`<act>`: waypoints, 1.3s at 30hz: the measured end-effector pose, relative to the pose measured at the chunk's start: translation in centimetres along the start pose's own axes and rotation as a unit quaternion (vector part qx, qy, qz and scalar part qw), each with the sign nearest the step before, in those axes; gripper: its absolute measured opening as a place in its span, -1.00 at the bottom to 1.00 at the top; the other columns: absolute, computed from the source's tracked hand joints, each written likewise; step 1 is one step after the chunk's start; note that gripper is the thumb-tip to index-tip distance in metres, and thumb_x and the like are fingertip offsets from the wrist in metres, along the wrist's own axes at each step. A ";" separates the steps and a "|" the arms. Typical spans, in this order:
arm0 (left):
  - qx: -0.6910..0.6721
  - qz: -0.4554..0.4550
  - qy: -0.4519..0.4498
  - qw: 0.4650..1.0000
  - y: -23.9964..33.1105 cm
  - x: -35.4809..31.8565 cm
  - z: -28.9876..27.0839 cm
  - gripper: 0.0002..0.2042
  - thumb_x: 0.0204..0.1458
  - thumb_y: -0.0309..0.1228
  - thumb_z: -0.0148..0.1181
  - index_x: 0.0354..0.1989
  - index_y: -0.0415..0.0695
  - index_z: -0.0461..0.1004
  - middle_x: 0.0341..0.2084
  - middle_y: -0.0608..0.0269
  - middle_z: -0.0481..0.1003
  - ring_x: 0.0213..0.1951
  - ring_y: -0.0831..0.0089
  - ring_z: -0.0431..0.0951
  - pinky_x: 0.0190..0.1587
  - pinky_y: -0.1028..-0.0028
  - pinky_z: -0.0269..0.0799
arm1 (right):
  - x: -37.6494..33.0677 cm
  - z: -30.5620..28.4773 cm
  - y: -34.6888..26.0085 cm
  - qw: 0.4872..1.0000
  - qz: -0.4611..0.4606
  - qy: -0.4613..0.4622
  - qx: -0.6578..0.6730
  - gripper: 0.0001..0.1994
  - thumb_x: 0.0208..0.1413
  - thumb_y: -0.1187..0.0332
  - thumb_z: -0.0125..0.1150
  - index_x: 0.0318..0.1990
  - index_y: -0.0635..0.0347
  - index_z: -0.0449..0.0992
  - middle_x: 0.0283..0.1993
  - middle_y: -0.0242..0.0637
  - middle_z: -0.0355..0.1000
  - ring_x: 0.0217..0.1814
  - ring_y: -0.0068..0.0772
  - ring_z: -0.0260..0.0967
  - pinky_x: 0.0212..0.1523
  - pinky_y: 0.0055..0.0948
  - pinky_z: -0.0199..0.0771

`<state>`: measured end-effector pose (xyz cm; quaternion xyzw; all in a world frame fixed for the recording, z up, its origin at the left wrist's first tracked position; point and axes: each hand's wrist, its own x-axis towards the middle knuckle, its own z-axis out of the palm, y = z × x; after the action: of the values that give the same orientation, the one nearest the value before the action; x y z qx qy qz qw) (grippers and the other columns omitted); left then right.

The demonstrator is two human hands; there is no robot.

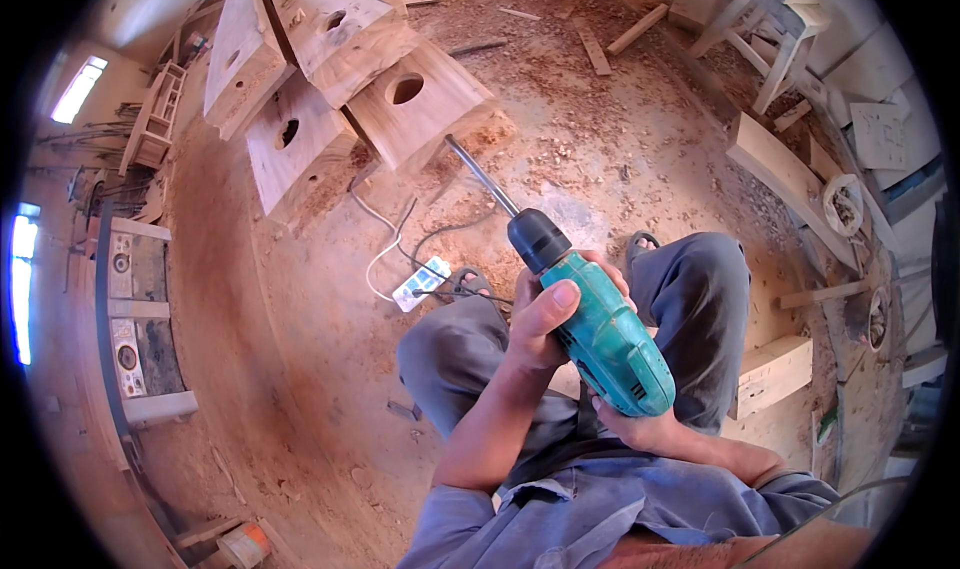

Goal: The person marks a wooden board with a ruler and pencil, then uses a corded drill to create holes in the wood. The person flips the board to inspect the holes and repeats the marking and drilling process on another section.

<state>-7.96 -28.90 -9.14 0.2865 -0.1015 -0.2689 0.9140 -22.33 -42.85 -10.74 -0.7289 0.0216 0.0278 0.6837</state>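
A green power drill with a black chuck is held in front of my lap, its long bit pointing up and to the left. My left hand wraps round the drill's front, just behind the chuck, thumb on top. At the rear, my right hand closes round the handle, most of its fingers hidden under the body. The bit's tip overlaps the lower edge of a wooden block with a round hole; whether they touch I cannot tell. More holed blocks stand beside it.
By my left foot lies a white power strip with cords running from it. Wood shavings and offcuts litter the floor. Planks and a wooden trestle stand at right; a long wooden piece with round speaker-like parts is at left.
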 end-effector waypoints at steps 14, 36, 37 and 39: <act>-0.015 -0.023 -0.061 0.998 0.3 0.4 -0.8 -0.42 0.10 -0.03 0.20 0.19 -0.18 0.41 -0.06 -0.15 0.51 -0.07 -0.07 0.61 -0.07 0.00 0.61 | -0.4 -0.2 -0.8 0.999 0.025 -0.010 -0.020 -0.74 -0.05 0.58 0.34 -0.14 0.24 0.55 -0.27 -0.29 0.57 -0.27 -0.36 0.55 -0.19 -0.39 0.54; 0.002 -0.007 -0.056 0.998 0.6 0.5 0.0 -0.38 0.08 0.04 0.20 0.19 -0.18 0.40 -0.11 -0.16 0.51 -0.09 -0.05 0.60 -0.09 0.04 0.60 | 0.0 -0.8 -1.8 0.999 0.036 -0.021 -0.002 -0.63 -0.10 0.59 0.36 -0.05 0.27 0.53 -0.12 -0.18 0.50 -0.18 -0.21 0.51 -0.09 -0.35 0.51; 0.007 -0.008 -0.059 0.998 0.7 0.6 0.0 -0.37 0.08 0.04 0.20 0.19 -0.19 0.40 -0.11 -0.16 0.51 -0.09 -0.05 0.60 -0.09 0.04 0.59 | 0.1 -0.8 -1.7 0.999 0.031 -0.025 -0.005 -0.62 -0.10 0.59 0.37 -0.05 0.27 0.53 -0.12 -0.18 0.50 -0.18 -0.22 0.51 -0.10 -0.36 0.51; -0.017 -0.016 -0.026 0.999 0.9 0.7 0.5 -0.34 -0.02 0.01 0.31 0.06 -0.35 0.42 -0.18 -0.15 0.54 -0.14 0.06 0.64 -0.09 0.12 0.64 | 0.2 -0.9 -1.7 0.999 0.023 -0.032 -0.013 -0.61 -0.10 0.59 0.37 -0.04 0.27 0.52 -0.13 -0.19 0.50 -0.19 -0.24 0.51 -0.10 -0.37 0.50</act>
<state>-7.14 -28.93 -8.19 0.2651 -0.1160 -0.2928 0.9114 -22.02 -43.63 -9.02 -0.7357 0.0162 0.0667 0.6738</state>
